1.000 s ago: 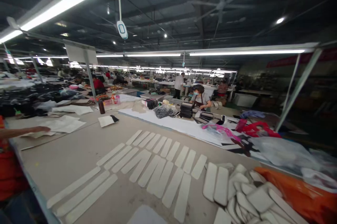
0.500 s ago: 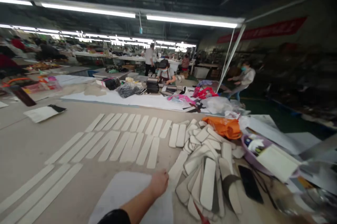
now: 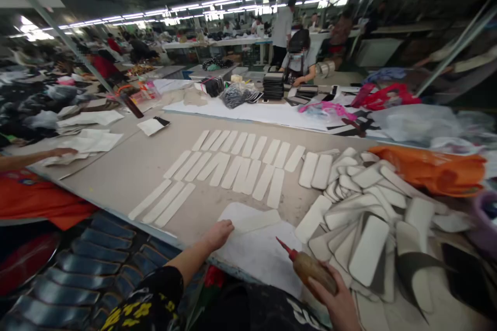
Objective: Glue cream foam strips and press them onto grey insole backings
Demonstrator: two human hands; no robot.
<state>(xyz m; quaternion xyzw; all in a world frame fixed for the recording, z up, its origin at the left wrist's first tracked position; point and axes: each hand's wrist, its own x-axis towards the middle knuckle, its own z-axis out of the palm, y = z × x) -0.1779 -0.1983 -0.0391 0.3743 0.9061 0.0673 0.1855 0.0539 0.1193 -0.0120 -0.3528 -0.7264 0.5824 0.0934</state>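
My left hand [image 3: 220,234] is closed on the near end of a pale strip [image 3: 256,221], which lies across a white sheet of paper [image 3: 267,253] at the table's front edge. In my right hand [image 3: 336,297] is a squeeze bottle [image 3: 313,272] of brownish liquid, its red pointed nozzle tilted up and left over the paper's right side. Beyond the paper, several pale strips [image 3: 233,170] lie in rows on the table. Close to the bottle, on the right, is a heap of rounded pale pieces [image 3: 368,248], some showing dark undersides.
An orange bag [image 3: 430,168] and a dark phone [image 3: 466,274] lie on the right. At left, a co-worker's hand [image 3: 64,153] touches pale sheets [image 3: 93,142]. Across the table, a person [image 3: 301,61] sits by dark stacks [image 3: 273,86]. Dark, shiny pieces [image 3: 97,253] lie below the table edge.
The view has swung left and down. My left hand has moved from beside the heap onto the paper with a strip. The bottle, earlier showing only its red tip, has come into view.
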